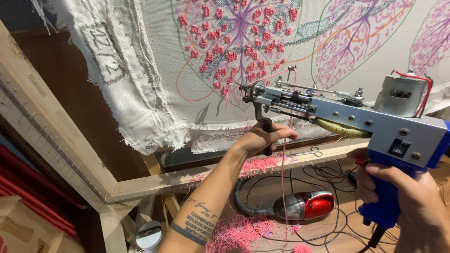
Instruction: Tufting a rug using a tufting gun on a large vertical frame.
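I hold a tufting gun [347, 117] with a grey metal body, a blue grip and a motor with red wires on top. My right hand [403, 192] is wrapped round the blue grip. My left hand [262, 138] grasps the black front handle below the needle. The gun's tip points at a white cloth [159, 61] stretched on a wooden frame [56, 136]. On the cloth is a drawn flower pattern partly filled with pink tufts [229, 42]. A pink yarn strand [283, 187] hangs from the gun toward the floor.
A small red and grey hand vacuum [304, 205] with a grey hose lies on the floor, among black cables and pink yarn scraps [239, 232]. Scissors [309, 152] rest on the frame's lower beam. A white jar [149, 234] and a cardboard box [23, 229] sit at lower left.
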